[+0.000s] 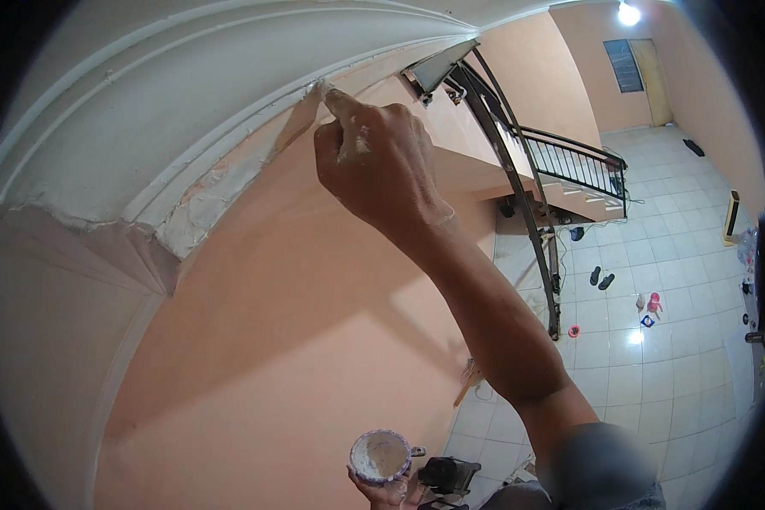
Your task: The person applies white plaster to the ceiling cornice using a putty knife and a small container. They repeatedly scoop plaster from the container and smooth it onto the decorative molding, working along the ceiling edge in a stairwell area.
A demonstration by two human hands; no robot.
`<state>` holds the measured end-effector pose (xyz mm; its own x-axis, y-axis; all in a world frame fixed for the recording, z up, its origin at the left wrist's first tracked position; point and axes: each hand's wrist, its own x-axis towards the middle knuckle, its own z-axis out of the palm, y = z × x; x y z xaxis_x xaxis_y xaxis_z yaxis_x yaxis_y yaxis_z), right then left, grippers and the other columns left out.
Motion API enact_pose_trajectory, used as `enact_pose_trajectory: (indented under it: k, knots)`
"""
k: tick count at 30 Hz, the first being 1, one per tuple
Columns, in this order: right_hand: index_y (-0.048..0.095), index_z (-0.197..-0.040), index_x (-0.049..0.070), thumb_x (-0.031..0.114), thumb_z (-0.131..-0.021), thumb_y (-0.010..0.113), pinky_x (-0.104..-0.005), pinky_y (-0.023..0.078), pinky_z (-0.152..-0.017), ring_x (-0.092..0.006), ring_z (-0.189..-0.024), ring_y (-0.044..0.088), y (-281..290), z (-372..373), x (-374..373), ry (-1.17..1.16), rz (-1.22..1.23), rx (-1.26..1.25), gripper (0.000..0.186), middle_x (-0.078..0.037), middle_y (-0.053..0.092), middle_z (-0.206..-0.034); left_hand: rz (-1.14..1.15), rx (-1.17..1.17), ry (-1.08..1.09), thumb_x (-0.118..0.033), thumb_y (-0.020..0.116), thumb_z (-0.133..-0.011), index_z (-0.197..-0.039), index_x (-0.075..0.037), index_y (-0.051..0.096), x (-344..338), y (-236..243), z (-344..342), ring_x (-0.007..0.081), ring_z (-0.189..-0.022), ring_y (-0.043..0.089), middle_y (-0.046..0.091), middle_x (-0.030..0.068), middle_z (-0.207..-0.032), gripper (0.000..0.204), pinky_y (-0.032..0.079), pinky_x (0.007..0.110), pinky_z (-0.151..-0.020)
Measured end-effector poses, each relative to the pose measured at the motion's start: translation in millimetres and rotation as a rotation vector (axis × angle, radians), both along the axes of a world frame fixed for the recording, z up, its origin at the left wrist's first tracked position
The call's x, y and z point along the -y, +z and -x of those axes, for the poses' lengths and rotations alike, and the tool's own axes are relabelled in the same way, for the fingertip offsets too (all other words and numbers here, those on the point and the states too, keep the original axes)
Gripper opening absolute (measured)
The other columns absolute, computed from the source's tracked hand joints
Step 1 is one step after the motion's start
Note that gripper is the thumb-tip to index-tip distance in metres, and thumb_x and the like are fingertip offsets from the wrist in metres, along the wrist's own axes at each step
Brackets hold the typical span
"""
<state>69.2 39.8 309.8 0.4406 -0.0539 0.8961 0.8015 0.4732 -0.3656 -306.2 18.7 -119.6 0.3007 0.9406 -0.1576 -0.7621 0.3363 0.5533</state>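
Observation:
My right hand, dusted with white, reaches up to the lower edge of the white ceiling moulding. Its index finger touches that edge, and the other fingers are curled; whether they hold anything is hidden. A rough band of white filler runs along the pink wall just below the moulding, left of that hand. At the bottom, my left hand holds a cup smeared inside with white paste.
Behind my arm, dark scaffold poles stand before a railed staircase. A dark platform part is below me. Sandals and small items lie on the tiled floor far down. A door is at the back.

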Motion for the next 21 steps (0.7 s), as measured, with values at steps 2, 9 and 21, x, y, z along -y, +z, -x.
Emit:
enact_pose_trajectory:
  k: [2, 9, 21]
  knots:
    - [0.070, -0.113, -0.002, 0.008, -0.083, 0.058, -0.0411, 0.050, -0.050, -0.0318, -0.047, 0.060, 1.5, 6.6, 3.4, -0.062, 0.024, 0.023, 0.034, -0.017, 0.058, -0.054, -0.001, 0.031, -0.041, -0.074, 0.058, -0.078, -0.144, -0.019, 0.046, -2.3, -1.2, 1.7, 0.0395, -0.126, 0.054, 0.053, 0.0137, -0.143, 0.087, 0.050, 0.062, -0.096]
    - [0.067, -0.113, -0.009, 0.012, -0.085, 0.061, -0.0424, 0.051, -0.048, -0.0339, -0.049, 0.063, -11.8, 12.3, 25.6, -0.033, -0.067, 0.097, 0.036, -0.022, 0.062, -0.059, -0.012, 0.000, -0.012, -0.074, 0.060, -0.078, -0.142, -0.020, 0.048, 4.2, 6.8, -2.5, 0.0388, -0.124, 0.055, 0.054, 0.0123, -0.140, 0.085, 0.051, 0.060, -0.094]
    - [0.070, -0.107, -0.004, 0.008, -0.085, 0.056, -0.0405, 0.047, -0.049, -0.0297, -0.046, 0.057, -28.1, 15.6, 29.5, 0.111, -0.209, 0.064, 0.029, -0.017, 0.059, -0.056, -0.068, 0.016, -0.045, -0.073, 0.056, -0.082, -0.143, -0.020, 0.047, -1.4, 24.5, -10.7, 0.0384, -0.125, 0.054, 0.054, 0.0122, -0.141, 0.081, 0.052, 0.061, -0.092]
